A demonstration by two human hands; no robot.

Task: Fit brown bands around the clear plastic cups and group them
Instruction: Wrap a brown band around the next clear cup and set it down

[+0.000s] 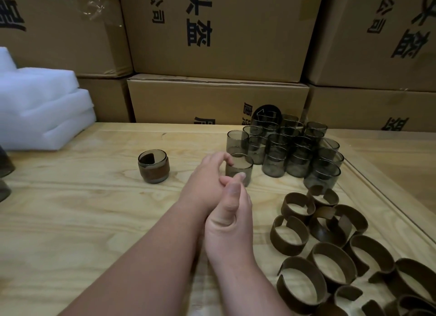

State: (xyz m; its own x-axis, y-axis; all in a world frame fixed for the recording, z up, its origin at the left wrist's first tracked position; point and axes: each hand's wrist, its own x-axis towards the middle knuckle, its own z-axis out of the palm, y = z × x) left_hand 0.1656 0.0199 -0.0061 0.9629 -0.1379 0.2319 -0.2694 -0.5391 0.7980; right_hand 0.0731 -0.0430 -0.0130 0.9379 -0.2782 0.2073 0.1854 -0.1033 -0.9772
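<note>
A smoky clear cup [240, 165] stands upright on the wooden table [94, 221], just left of a packed cluster of several bare cups [291, 151]. My left hand [205, 179] grips this cup, fingers curled on its near-left rim and thumb against its front wall. My right hand [230, 217] lies against the left one, thumb pointing forward over it; its fingers are hidden. One cup with a brown band around it [153, 167] stands alone to the left. Several loose brown bands [330, 247] lie in a heap at the right front.
Stacked cardboard boxes [217, 98] wall off the back of the table. White foam sheets [40, 108] are piled at the back left. Dark cup-like objects [4, 167] show at the left edge. A raised wooden lip [387, 197] borders the table on the right.
</note>
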